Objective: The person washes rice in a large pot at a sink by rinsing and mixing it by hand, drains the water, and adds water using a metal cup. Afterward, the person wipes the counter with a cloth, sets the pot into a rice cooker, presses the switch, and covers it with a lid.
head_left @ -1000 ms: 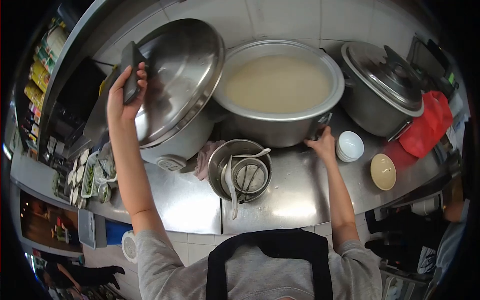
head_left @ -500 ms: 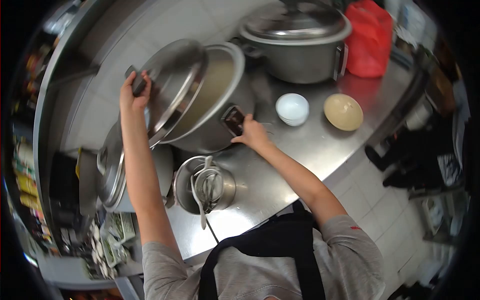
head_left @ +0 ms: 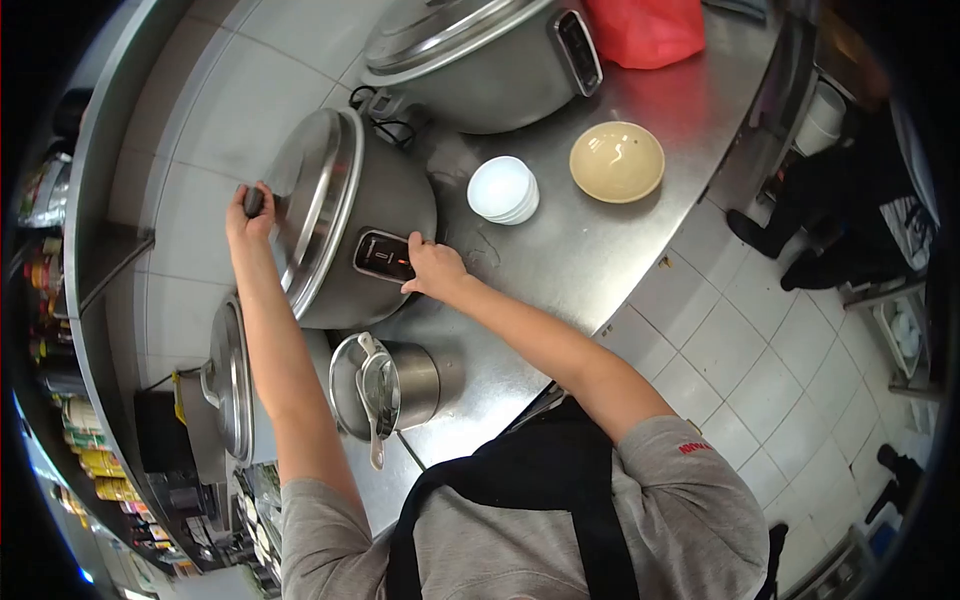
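Observation:
A large grey rice cooker (head_left: 385, 190) stands tilted in my view on the steel counter, its shiny metal lid (head_left: 318, 200) covering the pot. My left hand (head_left: 250, 215) is closed around the dark knob (head_left: 254, 203) of that lid. On the cooker's front, my right hand (head_left: 437, 268) grips the end of the black control panel (head_left: 380, 256), thumb below and fingers above. A small orange light shows on the panel. The inside of the pot is hidden by the lid.
Nearby on the steel counter (head_left: 630, 240) are stacked white bowls (head_left: 503, 190), a beige bowl (head_left: 617, 162) and a metal pot (head_left: 415, 385) with ladles. A second cooker (head_left: 490, 80) and a red bag (head_left: 650, 30) stand behind. Another person's dark-clothed legs (head_left: 830, 210) are at the right.
The lid, raised and tilted half a second ago with pale contents visible beneath, now lies over the cooker. My left hand has come down with it. The view has shifted.

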`<state>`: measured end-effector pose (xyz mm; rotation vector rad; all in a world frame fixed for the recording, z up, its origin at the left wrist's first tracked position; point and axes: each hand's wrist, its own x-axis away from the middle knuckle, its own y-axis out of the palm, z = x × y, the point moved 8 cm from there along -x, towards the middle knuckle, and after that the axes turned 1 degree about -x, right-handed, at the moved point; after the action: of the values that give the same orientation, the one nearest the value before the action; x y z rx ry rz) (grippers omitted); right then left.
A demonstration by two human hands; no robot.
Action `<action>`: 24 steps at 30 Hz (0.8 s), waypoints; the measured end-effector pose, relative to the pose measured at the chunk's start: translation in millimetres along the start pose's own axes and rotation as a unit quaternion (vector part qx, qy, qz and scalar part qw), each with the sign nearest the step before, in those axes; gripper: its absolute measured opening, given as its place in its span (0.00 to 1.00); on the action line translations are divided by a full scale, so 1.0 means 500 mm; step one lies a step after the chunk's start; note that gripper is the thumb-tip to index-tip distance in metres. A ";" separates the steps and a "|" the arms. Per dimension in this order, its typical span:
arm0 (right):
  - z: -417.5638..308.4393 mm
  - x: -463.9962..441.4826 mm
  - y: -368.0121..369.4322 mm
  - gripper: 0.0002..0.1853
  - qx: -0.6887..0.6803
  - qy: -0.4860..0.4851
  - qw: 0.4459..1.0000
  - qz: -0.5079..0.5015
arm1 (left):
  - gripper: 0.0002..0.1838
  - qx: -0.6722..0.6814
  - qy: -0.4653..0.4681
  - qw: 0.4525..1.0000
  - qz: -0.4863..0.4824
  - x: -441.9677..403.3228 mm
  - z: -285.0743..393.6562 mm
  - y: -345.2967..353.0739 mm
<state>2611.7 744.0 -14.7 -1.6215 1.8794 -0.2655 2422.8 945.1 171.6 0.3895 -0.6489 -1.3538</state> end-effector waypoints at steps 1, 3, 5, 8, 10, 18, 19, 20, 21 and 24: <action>0.001 -0.001 0.001 0.36 -0.002 -0.002 1.000 -0.001 | 0.07 -0.012 0.003 1.000 0.001 0.001 0.000 -0.003; -0.001 -0.006 0.008 0.36 0.009 -0.004 1.000 -0.009 | 0.07 -0.010 0.005 1.000 -0.003 -0.016 -0.001 -0.015; -0.001 -0.010 0.011 0.36 0.017 0.006 1.000 -0.021 | 0.07 -0.021 0.027 0.999 -0.004 -0.014 -0.008 -0.020; -0.007 -0.011 0.014 0.36 0.025 0.001 0.999 -0.020 | 0.09 -0.025 0.072 0.997 0.002 0.018 -0.027 0.001; -0.017 -0.016 0.018 0.37 0.032 -0.006 0.999 -0.041 | 0.12 -0.039 0.048 0.998 0.005 0.029 -0.036 0.001; -0.020 0.014 -0.109 0.41 0.010 -0.104 0.994 -0.025 | 0.31 -0.151 0.149 0.976 -0.057 0.284 0.023 -0.004; 0.005 0.022 -0.162 0.41 0.004 -0.126 0.992 0.016 | 0.33 -0.244 0.219 0.939 -0.102 0.326 0.066 -0.032; 0.027 0.034 -0.210 0.40 -0.004 -0.146 0.988 0.055 | 0.33 -0.281 0.268 0.919 -0.072 0.385 0.099 -0.065; 0.044 0.047 -0.234 0.36 0.138 -0.094 0.984 0.054 | 0.30 -0.323 0.303 0.895 -0.050 0.450 0.122 -0.091; 0.140 0.047 -0.230 0.29 0.230 -0.066 0.970 0.051 | 0.28 -0.362 0.325 0.874 0.007 0.577 0.160 -0.214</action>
<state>2744.9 713.7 -15.5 -1.1954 1.6423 -0.4949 2313.4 651.6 226.8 0.1977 0.4216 -1.2463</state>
